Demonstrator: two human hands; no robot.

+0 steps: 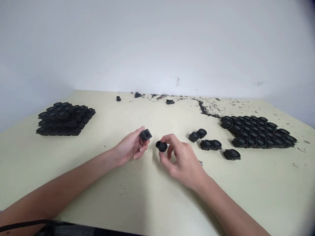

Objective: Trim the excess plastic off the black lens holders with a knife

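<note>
My left hand [131, 146] pinches a square black rubber-like moulded block [145, 135] between thumb and fingertips. A short round black piece [161, 146] sits at the fingertips of my right hand [183, 160], close to the block but apart from it. A thin metal tool [201, 162] shows beyond my right hand, and its shaft seems to pass under the fingers. Whether that hand grips the tool is hidden.
Stacked black moulded sheets [59, 123] stand at the left of the pale table [98, 170]. A large honeycomb sheet of the same cells [256, 131] lies at the right, with several loose cell pieces [208, 144] nearby. Black crumbs [209, 111] litter the back edge by the wall.
</note>
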